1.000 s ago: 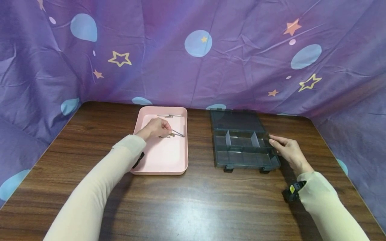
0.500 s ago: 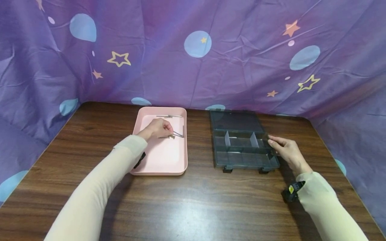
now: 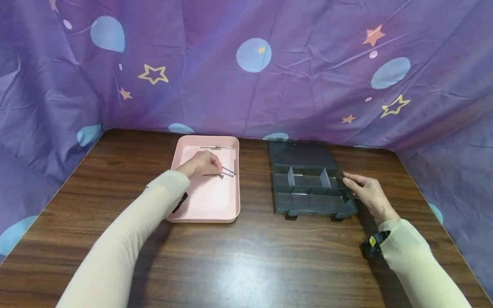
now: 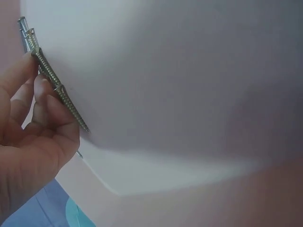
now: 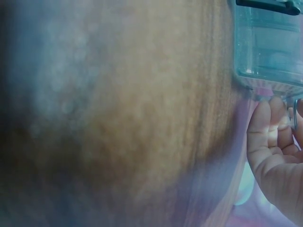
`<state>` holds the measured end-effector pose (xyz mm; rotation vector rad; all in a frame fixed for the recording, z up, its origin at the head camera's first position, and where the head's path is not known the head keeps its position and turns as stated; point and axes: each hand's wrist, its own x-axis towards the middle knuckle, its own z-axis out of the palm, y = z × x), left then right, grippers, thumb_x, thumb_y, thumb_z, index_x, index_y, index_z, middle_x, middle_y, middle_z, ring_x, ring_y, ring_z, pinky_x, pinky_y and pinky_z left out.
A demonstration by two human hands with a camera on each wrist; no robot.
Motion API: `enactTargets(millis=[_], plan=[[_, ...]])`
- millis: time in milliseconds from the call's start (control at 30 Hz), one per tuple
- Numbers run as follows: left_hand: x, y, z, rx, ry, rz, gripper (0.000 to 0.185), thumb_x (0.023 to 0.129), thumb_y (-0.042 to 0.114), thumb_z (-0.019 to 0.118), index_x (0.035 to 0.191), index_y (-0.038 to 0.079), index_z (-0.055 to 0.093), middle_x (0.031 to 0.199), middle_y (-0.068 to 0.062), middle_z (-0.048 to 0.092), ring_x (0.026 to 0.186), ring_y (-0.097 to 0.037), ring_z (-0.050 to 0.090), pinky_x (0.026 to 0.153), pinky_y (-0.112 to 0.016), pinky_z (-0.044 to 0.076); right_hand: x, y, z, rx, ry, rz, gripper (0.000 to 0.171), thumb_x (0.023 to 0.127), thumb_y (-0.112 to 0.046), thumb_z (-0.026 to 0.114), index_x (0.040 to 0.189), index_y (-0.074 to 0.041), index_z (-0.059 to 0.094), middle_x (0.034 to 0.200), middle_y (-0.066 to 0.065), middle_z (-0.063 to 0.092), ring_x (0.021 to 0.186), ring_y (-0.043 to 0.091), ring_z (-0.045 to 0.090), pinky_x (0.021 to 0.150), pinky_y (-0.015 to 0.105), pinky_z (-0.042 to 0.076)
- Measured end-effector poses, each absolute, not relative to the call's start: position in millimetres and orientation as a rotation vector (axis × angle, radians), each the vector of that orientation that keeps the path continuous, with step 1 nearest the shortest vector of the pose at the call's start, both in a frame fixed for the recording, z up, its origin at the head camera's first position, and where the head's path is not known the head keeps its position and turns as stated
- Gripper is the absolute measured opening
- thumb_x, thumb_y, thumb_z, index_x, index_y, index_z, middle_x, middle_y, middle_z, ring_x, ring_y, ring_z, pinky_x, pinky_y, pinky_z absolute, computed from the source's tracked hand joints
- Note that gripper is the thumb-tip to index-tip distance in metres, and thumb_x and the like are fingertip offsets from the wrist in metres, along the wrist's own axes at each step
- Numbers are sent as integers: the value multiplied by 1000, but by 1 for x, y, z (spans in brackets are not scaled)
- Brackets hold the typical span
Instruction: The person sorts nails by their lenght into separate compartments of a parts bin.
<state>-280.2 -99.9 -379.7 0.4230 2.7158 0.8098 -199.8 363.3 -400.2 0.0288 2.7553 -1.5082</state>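
So far nothing has left the shallow pink plastic tray (image 3: 181,216): the left hand (image 3: 200,164) sits inside it with fingers curled, pinching a long threaded metal screw (image 4: 57,85) between thumb and fingertips, the wrist view showing the shank lying along the fingers just over the tray's pale floor. Whether the screw is clear of the floor or touching it cannot be told. More slender metal fasteners (image 3: 231,169) lie just beside the hand near the tray's right wall, and another pair (image 3: 216,148) rests at the far end, so by the look of it several pieces remain to be picked. To the right, well apart from the tray, stands a smoky transparent plastic organiser box (image 3: 312,201) with its lid laid open flat behind it; its divided compartments look empty from the head view, though the tinted plastic makes small contents hard to rule out. The right hand (image 3: 366,192) holds the box at its right edge, fingers bent round the wall and thumb on the rim, steadying it on the dark wood-grain table (image 3: 250,265). As a judgement, the work is at its very beginning: one screw gripped, none visibly sorted, the rest waiting in the tray. A purple cloth (image 3: 246,85) printed with stars and blue dots hangs behind.
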Motion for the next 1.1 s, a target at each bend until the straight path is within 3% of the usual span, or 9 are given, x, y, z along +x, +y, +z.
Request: enactTargets(millis=[200, 400, 600, 833, 1000, 1100], plan=[[-279, -98, -379, 367, 2682, 796, 9, 79, 14, 71, 82, 6, 72, 59, 10, 57, 63, -7, 45, 62, -19, 36, -200, 363, -400, 28, 2751, -1547, 55, 95, -28, 55, 132, 12, 43, 92, -36, 53, 78, -11, 54, 62, 13, 47], [-281, -98, -379, 348, 2672, 786, 8, 78, 14, 70, 82, 7, 72, 58, 12, 56, 62, -6, 46, 60, -17, 37, -201, 364, -400, 33, 2762, -1530, 55, 95, -29, 55, 132, 10, 44, 98, -32, 55, 79, -11, 53, 63, 14, 48], [-279, -98, -377, 325, 2667, 789, 9, 79, 15, 70, 82, 7, 72, 62, 10, 60, 63, -7, 47, 61, -18, 37, -200, 364, -399, 43, 2776, -1485, 56, 95, -32, 54, 133, 7, 45, 109, -25, 57, 82, -14, 52, 65, 14, 48], [-279, -99, -378, 354, 2673, 763, 9, 79, 16, 70, 80, 7, 71, 63, 9, 60, 65, -8, 47, 63, -18, 37, -200, 362, -401, 66, 2772, -1498, 56, 95, -31, 56, 132, 9, 45, 97, -32, 54, 79, -14, 51, 63, 13, 47], [-280, -100, -379, 376, 2675, 750, 10, 80, 17, 70, 80, 7, 71, 64, 8, 60, 67, -8, 48, 67, -19, 38, -201, 362, -402, 105, 2789, -1463, 56, 94, -34, 56, 133, 6, 47, 106, -24, 57, 80, -14, 51, 64, 13, 47], [-280, -99, -379, 363, 2666, 750, 11, 81, 18, 71, 82, 7, 71, 68, 6, 63, 69, -9, 49, 68, -20, 39, -201, 363, -402, 106, 2782, -1478, 56, 94, -34, 56, 133, 6, 47, 104, -25, 57, 81, -13, 52, 64, 14, 48]])
